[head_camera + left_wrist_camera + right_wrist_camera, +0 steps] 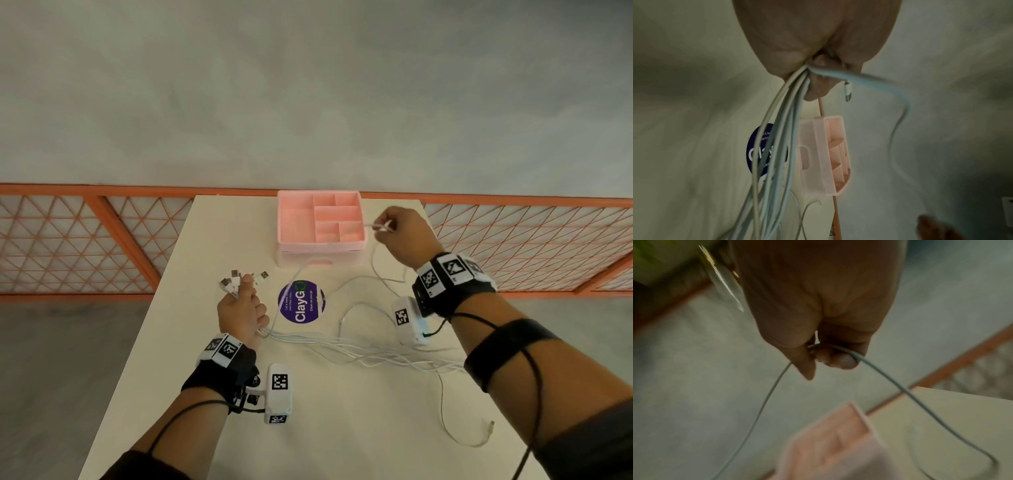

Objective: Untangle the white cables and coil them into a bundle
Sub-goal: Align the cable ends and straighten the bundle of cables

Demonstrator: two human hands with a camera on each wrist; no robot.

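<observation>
Several white cables [359,353] trail across the cream table [342,428]. My left hand [241,310] grips a bunch of them, their USB plugs [236,279] sticking up past my fingers. In the left wrist view the cables [781,129] hang from my closed left hand [816,68], one plug [847,92] dangling. My right hand [397,233] is raised beside the pink tray and pinches one cable's plug end [382,226]. The right wrist view shows that cable [900,386] running through my curled fingers [830,355]. A loose cable end [491,425] lies at the right front.
A pink compartment tray [284,219] stands at the table's far edge, seen also in the left wrist view as the tray [818,154]. A round purple sticker [301,301] is on the table. An orange mesh railing [102,240] runs behind.
</observation>
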